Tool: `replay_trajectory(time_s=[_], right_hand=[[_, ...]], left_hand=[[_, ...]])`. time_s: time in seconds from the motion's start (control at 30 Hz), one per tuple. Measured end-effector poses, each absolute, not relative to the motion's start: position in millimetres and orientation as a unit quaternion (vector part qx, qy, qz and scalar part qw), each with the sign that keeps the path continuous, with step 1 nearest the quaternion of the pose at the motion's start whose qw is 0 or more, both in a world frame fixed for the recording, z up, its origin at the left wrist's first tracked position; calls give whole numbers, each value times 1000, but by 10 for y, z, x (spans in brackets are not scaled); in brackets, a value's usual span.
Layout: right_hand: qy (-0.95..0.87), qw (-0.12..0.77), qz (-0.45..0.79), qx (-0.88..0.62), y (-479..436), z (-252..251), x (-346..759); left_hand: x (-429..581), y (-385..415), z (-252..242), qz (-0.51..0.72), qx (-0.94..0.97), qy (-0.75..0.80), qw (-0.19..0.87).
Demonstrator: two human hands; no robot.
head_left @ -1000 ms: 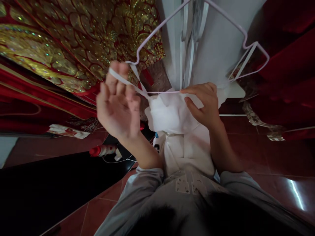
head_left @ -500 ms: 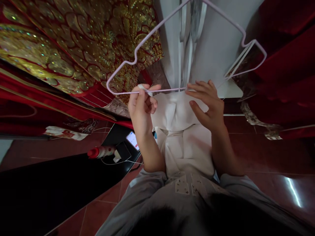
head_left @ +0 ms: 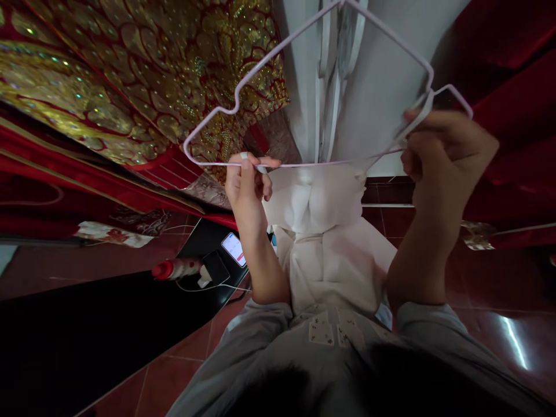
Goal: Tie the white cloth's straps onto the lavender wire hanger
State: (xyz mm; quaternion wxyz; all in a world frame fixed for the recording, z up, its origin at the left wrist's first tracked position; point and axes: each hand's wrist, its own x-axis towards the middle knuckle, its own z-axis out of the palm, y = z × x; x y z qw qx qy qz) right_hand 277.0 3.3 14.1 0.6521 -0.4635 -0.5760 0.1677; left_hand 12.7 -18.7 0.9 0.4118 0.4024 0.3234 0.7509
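Observation:
A pale wire hanger [head_left: 299,49] hangs in front of me, and a white garment [head_left: 324,226] droops from its lower bar down to my lap. My left hand [head_left: 247,182] is closed in a pinch on a white strap of the garment at the left part of the bar. My right hand [head_left: 443,153] is raised at the hanger's right end, fingers curled round the other white strap by the notch there.
Red and gold sequinned cloth [head_left: 130,75] hangs at upper left, dark red fabric [head_left: 512,116] at right. A black surface [head_left: 87,330] at lower left carries a phone [head_left: 234,249], a charger and a red-capped bottle [head_left: 178,268]. The floor is red tile.
My right hand left the middle of the bar, rose to the hanger's right end and closed on the strap there. My left hand came down from the left notch and stays pinched at the bar.

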Motion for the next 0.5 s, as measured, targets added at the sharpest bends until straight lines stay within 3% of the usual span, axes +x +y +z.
replay_trajectory(time_s=[0.17, 0.3, 0.43, 0.5], right_hand=[[-543, 715, 26, -438, 372, 85, 3079], [-544, 751, 49, -371, 471, -106, 3397], [-640, 598, 225, -426, 172, -127, 3092], [-654, 563, 271, -426, 14, -109, 2819]], left_hand=[[46, -205, 24, 735, 401, 336, 431], [58, -211, 37, 732, 384, 345, 445], [101, -195, 36, 731, 348, 356, 467], [119, -190, 27, 732, 347, 355, 467]])
